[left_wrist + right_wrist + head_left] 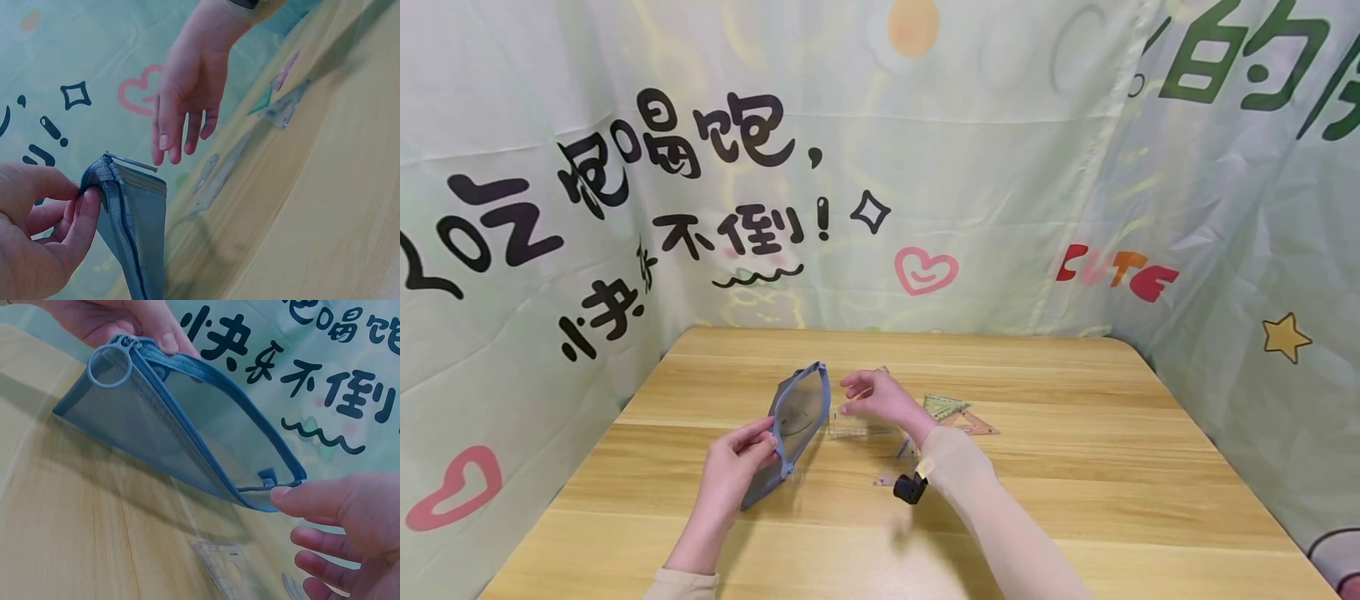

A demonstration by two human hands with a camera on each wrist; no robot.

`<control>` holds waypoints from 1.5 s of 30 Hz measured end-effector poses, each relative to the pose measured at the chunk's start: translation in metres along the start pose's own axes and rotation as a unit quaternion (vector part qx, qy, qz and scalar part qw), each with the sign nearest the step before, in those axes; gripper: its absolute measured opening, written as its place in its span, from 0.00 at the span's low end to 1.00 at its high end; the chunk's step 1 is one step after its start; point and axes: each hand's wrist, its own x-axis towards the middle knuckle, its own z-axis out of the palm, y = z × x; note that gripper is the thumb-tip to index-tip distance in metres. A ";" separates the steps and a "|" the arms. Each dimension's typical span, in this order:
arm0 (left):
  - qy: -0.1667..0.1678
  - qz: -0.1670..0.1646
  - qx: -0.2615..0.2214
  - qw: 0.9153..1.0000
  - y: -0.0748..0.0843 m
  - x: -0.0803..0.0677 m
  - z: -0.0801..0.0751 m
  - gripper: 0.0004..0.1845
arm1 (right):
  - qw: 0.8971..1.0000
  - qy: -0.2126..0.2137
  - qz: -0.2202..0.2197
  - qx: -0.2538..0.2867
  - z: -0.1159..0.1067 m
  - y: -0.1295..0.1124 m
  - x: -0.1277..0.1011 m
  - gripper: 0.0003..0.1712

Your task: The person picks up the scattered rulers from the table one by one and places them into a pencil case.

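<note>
A blue-grey mesh zip pouch point(796, 421) stands on edge on the wooden table point(1075, 467), its zipper mouth gaping upward. My left hand point(765, 442) pinches the pouch's near end by the zipper; the wrist views show the left hand point(81, 200) on that corner, beside the ring pull point(109, 365). My right hand point(850, 396) hovers with fingers relaxed at the pouch's far end. In the right wrist view its thumb tip point(284, 492) is right at the pouch point(187, 437) end. It holds nothing.
A clear ruler point(861, 430) lies flat just right of the pouch. A green set square point(946, 406) and an orange one point(973, 423) lie beyond it. Printed cloth walls point(925, 167) close in the table on three sides.
</note>
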 end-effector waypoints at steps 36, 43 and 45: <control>0.007 -0.005 0.013 1.000 0.000 0.001 -0.002 0.21 | 0.999 0.025 0.003 -0.020 -0.016 0.038 -0.007 0.31; 0.006 -0.006 0.016 1.000 -0.001 0.002 -0.002 0.20 | 0.999 0.048 0.018 -0.015 -0.021 0.045 -0.012 0.29; 0.005 -0.006 0.015 1.000 -0.001 0.002 -0.002 0.20 | 0.998 0.057 0.021 -0.018 -0.023 0.046 -0.014 0.29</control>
